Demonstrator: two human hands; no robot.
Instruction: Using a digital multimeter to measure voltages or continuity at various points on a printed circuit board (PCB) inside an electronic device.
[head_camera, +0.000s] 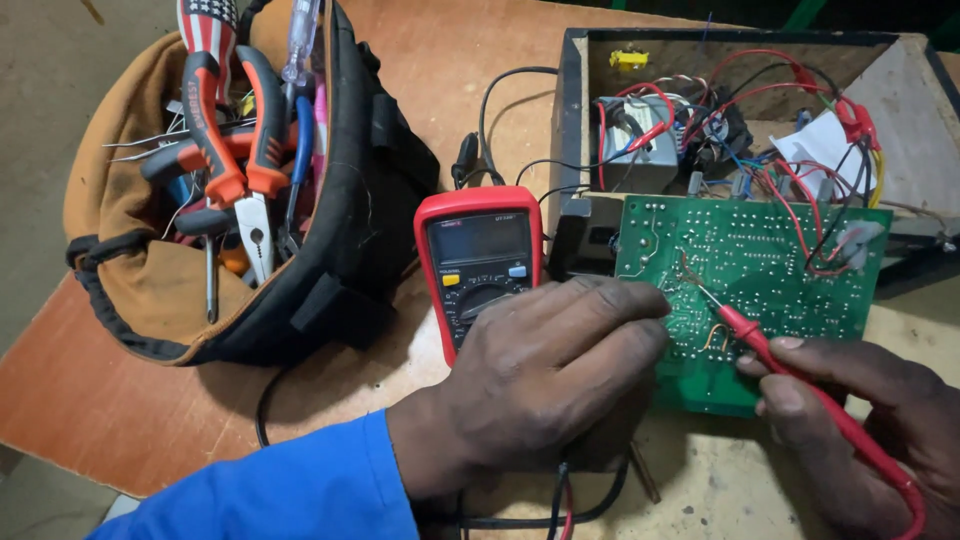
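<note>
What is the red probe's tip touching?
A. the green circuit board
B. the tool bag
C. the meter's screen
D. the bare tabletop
A: the right hand holds the red probe, and its metal tip rests on the green circuit board.

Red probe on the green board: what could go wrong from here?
1. The red probe tip sits among dense solder joints on the green circuit board; a slip by the right hand could bridge neighbouring joints.
2. The left hand rests on the board's edge and partly covers the multimeter, so readings may be missed.
3. Loose red wires over the board could snag.
</note>
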